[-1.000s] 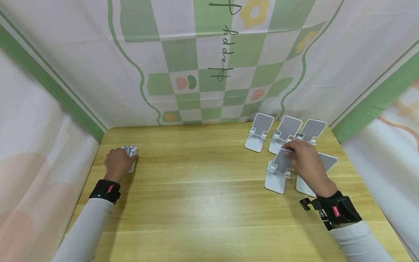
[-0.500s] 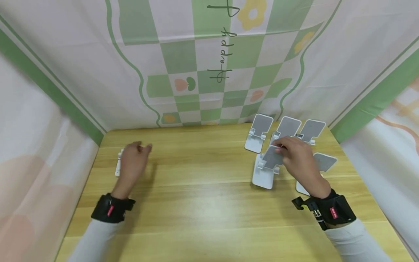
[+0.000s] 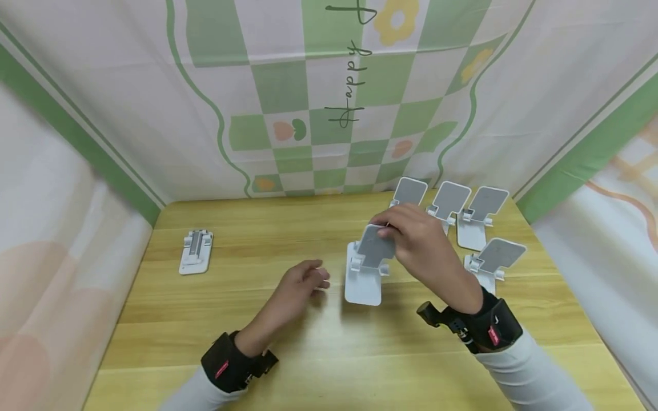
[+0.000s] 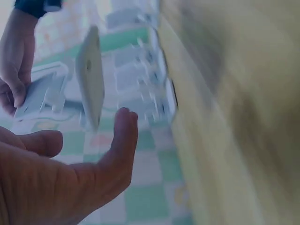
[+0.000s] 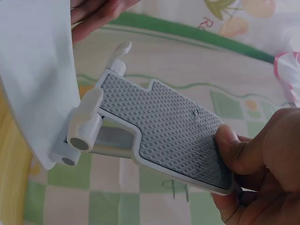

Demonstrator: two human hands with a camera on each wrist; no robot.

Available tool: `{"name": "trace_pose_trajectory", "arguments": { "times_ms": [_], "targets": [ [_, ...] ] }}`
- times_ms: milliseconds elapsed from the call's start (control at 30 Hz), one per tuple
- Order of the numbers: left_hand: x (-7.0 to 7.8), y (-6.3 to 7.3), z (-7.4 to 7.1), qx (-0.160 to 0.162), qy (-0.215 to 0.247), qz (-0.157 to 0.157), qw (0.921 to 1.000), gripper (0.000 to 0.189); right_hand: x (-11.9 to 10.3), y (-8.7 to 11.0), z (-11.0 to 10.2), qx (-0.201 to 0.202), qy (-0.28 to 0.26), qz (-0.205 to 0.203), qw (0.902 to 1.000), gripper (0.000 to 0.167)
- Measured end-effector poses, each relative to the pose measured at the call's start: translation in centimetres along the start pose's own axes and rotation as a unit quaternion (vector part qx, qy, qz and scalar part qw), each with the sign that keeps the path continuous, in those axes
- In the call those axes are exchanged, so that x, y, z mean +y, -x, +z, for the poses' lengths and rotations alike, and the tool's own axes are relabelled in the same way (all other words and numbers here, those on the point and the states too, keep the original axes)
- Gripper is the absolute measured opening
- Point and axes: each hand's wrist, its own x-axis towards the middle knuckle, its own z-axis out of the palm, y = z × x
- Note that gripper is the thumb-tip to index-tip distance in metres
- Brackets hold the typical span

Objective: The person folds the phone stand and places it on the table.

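Note:
My right hand (image 3: 418, 242) pinches the top edge of a white phone stand (image 3: 362, 288) with a grey textured back pad. In the right wrist view the thumb lies on the grey pad (image 5: 164, 133) and the fingers are behind it. The stand is unfolded and raised over the middle of the table, its base hanging down. Just left of that base is my left hand (image 3: 298, 288), thumb and fingers apart, holding nothing. In the left wrist view the fingers (image 4: 123, 140) stand close to the base plate (image 4: 90, 77).
A folded phone stand (image 3: 196, 252) lies at the table's left. Several unfolded ones stand at the right, among them a front one (image 3: 497, 256) and a back one (image 3: 409, 192). A patterned cloth (image 3: 334, 125) hangs behind the wooden table (image 3: 267, 228).
My right hand has lifted the phone stand from the right group and carried it left to the middle. My left hand has let go of the folded stand and moved right toward it.

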Motion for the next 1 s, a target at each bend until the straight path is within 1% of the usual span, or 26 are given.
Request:
{"name": "trace_pose_trajectory", "arguments": {
  "times_ms": [33, 100, 167, 200, 367, 567, 667, 733, 767, 800, 833, 900, 967, 1000],
  "targets": [
    [0.0, -0.2, 0.3, -0.018, 0.029, -0.007, 0.9994, 0.048, -0.3, -0.2, 0.1, -0.004, -0.007, -0.003, 1.0, 0.013],
    [-0.1, -0.5, 0.7, -0.048, 0.069, -0.017, 0.9963, 0.046, -1.0, -0.4, 0.4, -0.012, -0.02, -0.007, 0.9997, 0.014],
    [-0.2, -0.7, 1.0, -0.065, 0.079, -0.021, 0.9945, 0.043, -1.5, -0.6, 0.6, -0.019, -0.031, -0.011, 0.9993, 0.014],
    [-0.2, -0.8, 1.1, -0.068, 0.082, -0.021, 0.9941, 0.041, -1.8, -0.7, 0.7, -0.022, -0.036, -0.013, 0.999, 0.015],
    [-0.4, -1.1, 1.5, -0.054, 0.073, -0.011, 0.9958, 0.033, -2.7, -0.9, 1.1, -0.029, -0.035, -0.025, 0.9986, 0.014],
    [-0.4, -1.1, 1.8, -0.031, 0.064, -0.007, 0.9974, 0.03, -3.0, -1.0, 1.1, -0.045, -0.036, -0.017, 0.9982, 0.014],
    [-0.3, -1.0, 1.7, -0.016, 0.07, -0.009, 0.9974, 0.03, -2.8, -1.1, 1.1, -0.054, -0.056, -0.012, 0.9969, 0.014],
    [-0.3, -1.0, 1.6, -0.012, 0.08, -0.011, 0.9967, 0.03, -2.5, -1.1, 1.1, -0.067, -0.085, 0.003, 0.9941, 0.019],
    [-0.3, -1.0, 1.5, -0.011, 0.085, -0.013, 0.9962, 0.031, -2.2, -1.0, 1.1, -0.078, -0.104, 0.02, 0.9913, 0.026],
    [-0.4, -1.0, 1.4, -0.013, 0.088, -0.012, 0.996, 0.031, -2.0, -1.0, 1.1, -0.092, -0.13, 0.039, 0.9865, 0.034],
    [-0.3, -0.9, 1.2, -0.014, 0.092, -0.014, 0.9956, 0.031, -1.7, -1.0, 1.1, -0.107, -0.161, 0.063, 0.9792, 0.042],
    [-0.4, -0.9, 1.0, -0.015, 0.096, -0.014, 0.9951, 0.032, -1.1, -0.8, 1.4, -0.138, -0.226, 0.11, 0.9578, 0.058],
    [-0.3, -0.8, 0.7, -0.013, 0.099, -0.015, 0.9949, 0.033, -0.5, -0.5, 2.0, -0.166, -0.289, 0.156, 0.9299, 0.066],
    [-0.2, -0.7, 0.5, -0.012, 0.101, -0.015, 0.9947, 0.033, -0.3, -0.3, 2.3, -0.176, -0.315, 0.172, 0.9166, 0.067]
  ]
}}
